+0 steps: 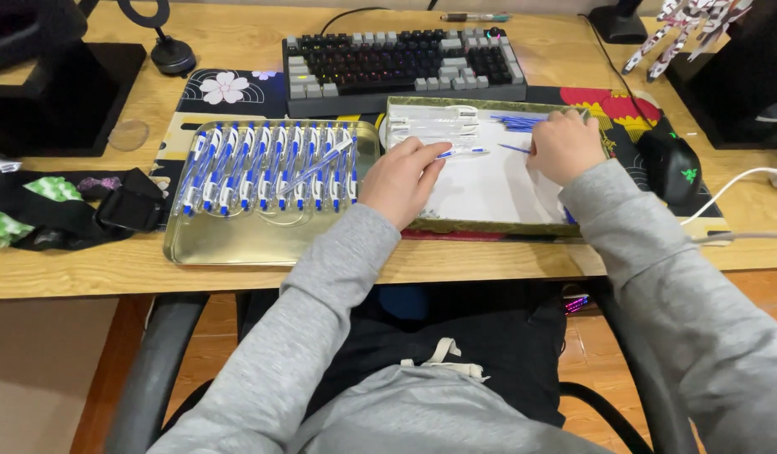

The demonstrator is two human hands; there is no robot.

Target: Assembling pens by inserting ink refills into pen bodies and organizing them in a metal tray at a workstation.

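Metal tray [195, 244] holds finished pens [266, 168]; left hand [401, 181] pinches a pen barrel [455, 152], right hand [565, 147] a refill [514, 148]

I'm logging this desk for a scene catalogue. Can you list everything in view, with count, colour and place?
Metal tray: one, gold, desk left of centre.
Assembled pens: a row, too many to count, clear and blue, in that tray.
White-lined tray: one, desk centre right.
Blue refills: a small pile, far end of that tray.
Clear pen barrels: a cluster, its far left corner.
Keyboard: one, black and grey, behind the trays.
Mouse: one, black, right.
Left hand: holds a clear and blue pen part.
Right hand: pinches a blue refill.
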